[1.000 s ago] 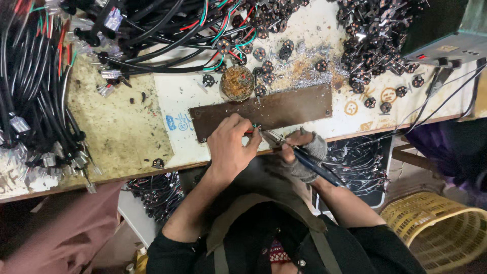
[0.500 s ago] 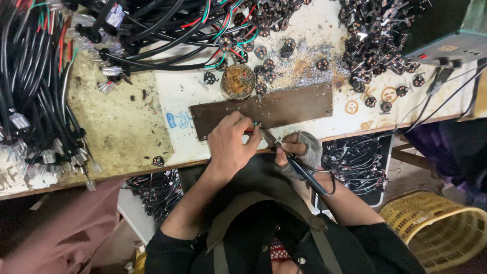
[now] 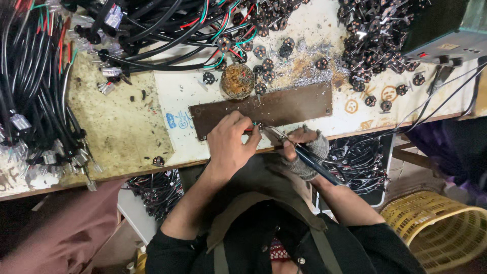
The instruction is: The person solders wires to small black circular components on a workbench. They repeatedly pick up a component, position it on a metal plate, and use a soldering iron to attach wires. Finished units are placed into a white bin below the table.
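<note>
Head view: left hand (image 3: 229, 147) has shifted along the brown metal plate (image 3: 264, 107), pinching a small wired part; right hand (image 3: 303, 150) grips the blue-handled soldering iron (image 3: 304, 157), tip now touching it

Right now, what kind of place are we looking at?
Most likely a small electronics assembly workshop: the right hand holds a soldering iron over a brown plate, with cable bundles and heaps of small round connectors on the stained bench.
</note>
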